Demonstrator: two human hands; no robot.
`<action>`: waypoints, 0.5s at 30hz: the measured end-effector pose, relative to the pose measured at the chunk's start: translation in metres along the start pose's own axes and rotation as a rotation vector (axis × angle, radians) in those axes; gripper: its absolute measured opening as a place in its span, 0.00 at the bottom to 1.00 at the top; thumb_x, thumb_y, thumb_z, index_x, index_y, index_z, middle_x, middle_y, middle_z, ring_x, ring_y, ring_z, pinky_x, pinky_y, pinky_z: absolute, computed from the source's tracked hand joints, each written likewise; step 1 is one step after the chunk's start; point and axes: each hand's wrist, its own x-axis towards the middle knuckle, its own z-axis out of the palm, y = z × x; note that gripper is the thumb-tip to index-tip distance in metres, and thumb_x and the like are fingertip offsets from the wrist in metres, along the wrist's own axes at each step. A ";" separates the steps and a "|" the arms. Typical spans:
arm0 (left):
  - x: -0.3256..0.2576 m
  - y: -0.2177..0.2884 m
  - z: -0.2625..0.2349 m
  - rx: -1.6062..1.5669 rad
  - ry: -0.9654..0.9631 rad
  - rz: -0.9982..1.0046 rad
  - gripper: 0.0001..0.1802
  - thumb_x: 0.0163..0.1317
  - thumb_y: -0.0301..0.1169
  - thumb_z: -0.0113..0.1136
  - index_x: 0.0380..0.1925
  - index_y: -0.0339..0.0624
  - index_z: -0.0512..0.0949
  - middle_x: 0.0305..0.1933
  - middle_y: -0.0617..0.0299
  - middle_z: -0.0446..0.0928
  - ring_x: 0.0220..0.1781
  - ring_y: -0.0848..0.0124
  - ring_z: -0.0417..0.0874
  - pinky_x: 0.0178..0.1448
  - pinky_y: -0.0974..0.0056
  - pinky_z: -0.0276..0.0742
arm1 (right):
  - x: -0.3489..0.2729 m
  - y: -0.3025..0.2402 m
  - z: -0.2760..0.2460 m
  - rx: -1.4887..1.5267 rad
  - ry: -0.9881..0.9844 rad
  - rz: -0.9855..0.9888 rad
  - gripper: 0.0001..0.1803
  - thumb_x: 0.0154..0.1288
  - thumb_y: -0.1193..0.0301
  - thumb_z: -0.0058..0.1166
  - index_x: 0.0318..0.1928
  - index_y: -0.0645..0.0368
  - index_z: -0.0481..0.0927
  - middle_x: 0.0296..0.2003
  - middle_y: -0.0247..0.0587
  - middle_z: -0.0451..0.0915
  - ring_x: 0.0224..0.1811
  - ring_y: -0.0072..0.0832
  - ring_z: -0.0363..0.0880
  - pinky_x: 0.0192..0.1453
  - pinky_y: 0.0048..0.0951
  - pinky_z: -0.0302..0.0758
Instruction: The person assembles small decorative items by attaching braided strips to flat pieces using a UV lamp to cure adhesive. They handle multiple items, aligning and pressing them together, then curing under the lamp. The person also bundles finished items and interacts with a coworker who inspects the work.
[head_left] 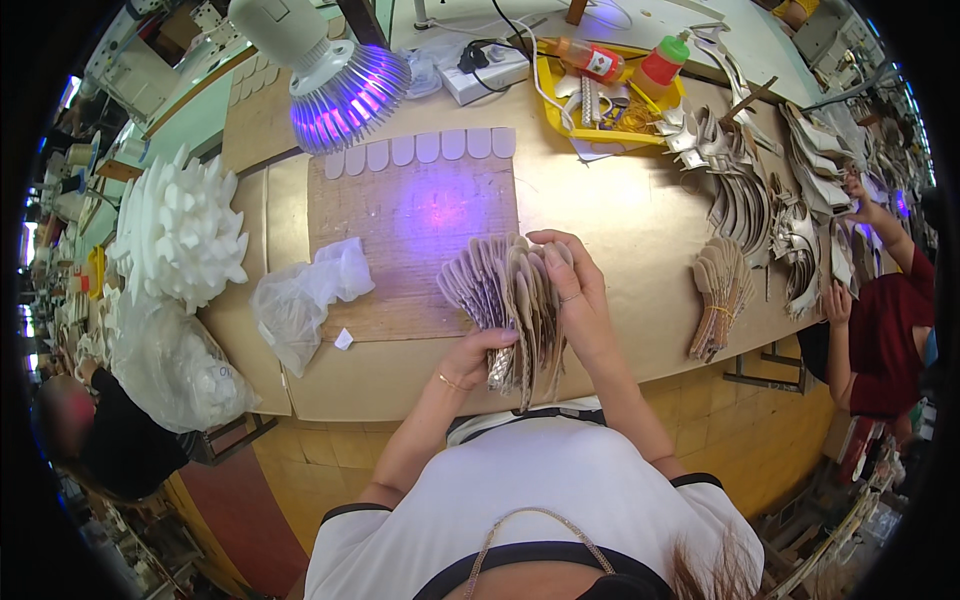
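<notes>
Close to my body, over the table's near edge, both my hands hold a fanned stack of insole-shaped pieces (522, 290), beige and silvery with rounded ends. My left hand (478, 358) is closed round the lower left of the stack, thumb across the front. My right hand (582, 295) grips its right side, with the fingers over the upper ends. Beyond the stack lies a brown board (410, 240), with a row of pale round-ended pieces (428, 148) along its far edge. A purple-lit lamp (345, 90) hangs over the board's far left.
A crumpled plastic bag (300, 312) and a small white scrap (344, 339) lie left, near a heap of white foam-like pieces (180, 230). At right lie a banded bundle (718, 300) and strap pieces (740, 205). A yellow tray (552, 112) holds bottles. A co-worker (885, 340) works far right.
</notes>
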 end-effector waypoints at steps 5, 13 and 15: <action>-0.005 0.010 0.000 -0.212 -0.126 -0.099 0.23 0.57 0.27 0.58 0.53 0.32 0.70 0.47 0.54 0.79 0.47 0.65 0.82 0.57 0.59 0.79 | -0.001 0.008 -0.003 -0.122 -0.096 -0.069 0.33 0.57 0.59 0.65 0.58 0.60 0.68 0.47 0.38 0.71 0.50 0.23 0.69 0.55 0.26 0.69; -0.010 0.013 0.027 0.008 0.134 0.005 0.22 0.59 0.27 0.58 0.54 0.38 0.69 0.50 0.59 0.75 0.52 0.69 0.78 0.56 0.62 0.77 | 0.001 0.008 -0.003 -0.201 -0.096 -0.015 0.42 0.42 0.64 0.76 0.57 0.63 0.67 0.47 0.41 0.71 0.49 0.26 0.72 0.54 0.27 0.72; -0.010 0.014 0.034 0.154 0.170 0.084 0.21 0.60 0.27 0.58 0.54 0.39 0.69 0.50 0.63 0.74 0.51 0.71 0.77 0.56 0.64 0.75 | 0.001 0.007 -0.003 -0.164 -0.089 -0.008 0.39 0.44 0.68 0.73 0.56 0.63 0.68 0.47 0.41 0.73 0.49 0.25 0.73 0.54 0.26 0.73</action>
